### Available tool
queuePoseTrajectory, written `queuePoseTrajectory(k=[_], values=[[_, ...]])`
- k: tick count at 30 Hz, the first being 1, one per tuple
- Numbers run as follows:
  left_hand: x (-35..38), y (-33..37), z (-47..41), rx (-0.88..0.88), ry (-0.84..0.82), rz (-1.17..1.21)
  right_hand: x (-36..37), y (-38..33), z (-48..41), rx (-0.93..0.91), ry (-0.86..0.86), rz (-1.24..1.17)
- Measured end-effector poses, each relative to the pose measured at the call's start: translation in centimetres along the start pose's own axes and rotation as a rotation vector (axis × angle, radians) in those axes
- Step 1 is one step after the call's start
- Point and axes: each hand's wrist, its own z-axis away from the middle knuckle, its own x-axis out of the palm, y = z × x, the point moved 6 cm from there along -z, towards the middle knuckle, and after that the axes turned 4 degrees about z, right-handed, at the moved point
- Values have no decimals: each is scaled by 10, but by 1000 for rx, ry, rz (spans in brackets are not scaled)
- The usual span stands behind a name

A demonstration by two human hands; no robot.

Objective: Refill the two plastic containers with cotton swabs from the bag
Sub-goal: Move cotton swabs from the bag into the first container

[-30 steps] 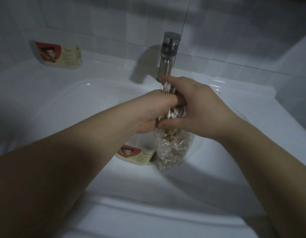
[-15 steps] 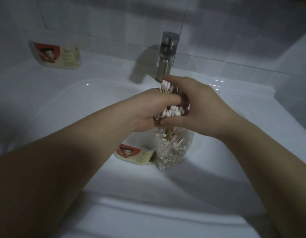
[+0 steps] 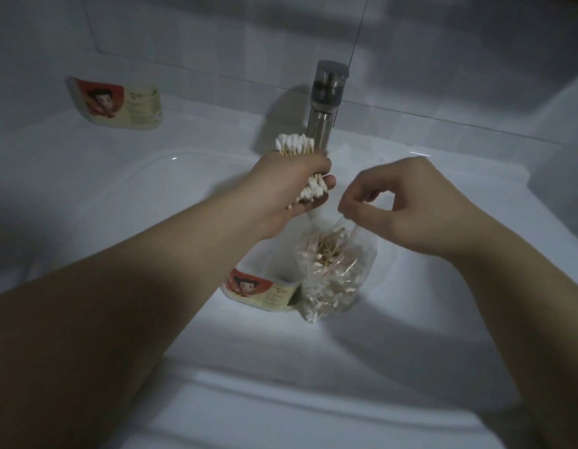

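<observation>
My left hand [image 3: 289,186] grips a thick bundle of cotton swabs [image 3: 294,144], whose white tips stick out above and below my fist. My right hand [image 3: 401,202] pinches the top edge of the clear plastic bag [image 3: 333,273], which hangs down into the sink and holds many more swabs. One plastic container [image 3: 265,291] with a red and cream label stands in the basin just left of the bag. The other container [image 3: 119,106], with the same label, lies on the counter at the back left.
A steel faucet [image 3: 326,102] rises behind my left hand, close to the swab tips. The white sink [image 3: 151,196] curves around the container and bag. A tiled wall [image 3: 216,37] runs along the back.
My hands have come apart. The left hand lifted the swab bundle up out of the bag, and the right hand moved right, now holding only the bag's edge.
</observation>
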Motion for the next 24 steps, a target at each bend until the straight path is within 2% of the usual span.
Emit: queuePoseTrajectory(k=[5, 10, 16, 24], values=[[2, 1, 2, 1, -13, -18, 25, -1, 2, 9, -279, 94], [2, 0, 3, -2, -22, -37, 29, -4, 2, 7, -343, 156], [4, -1, 5, -4, -36, -50, 39, -9, 6, 20, -500, 284], [7, -2, 6, 14, -58, -117, 46, -8, 5, 28, -529, 281]])
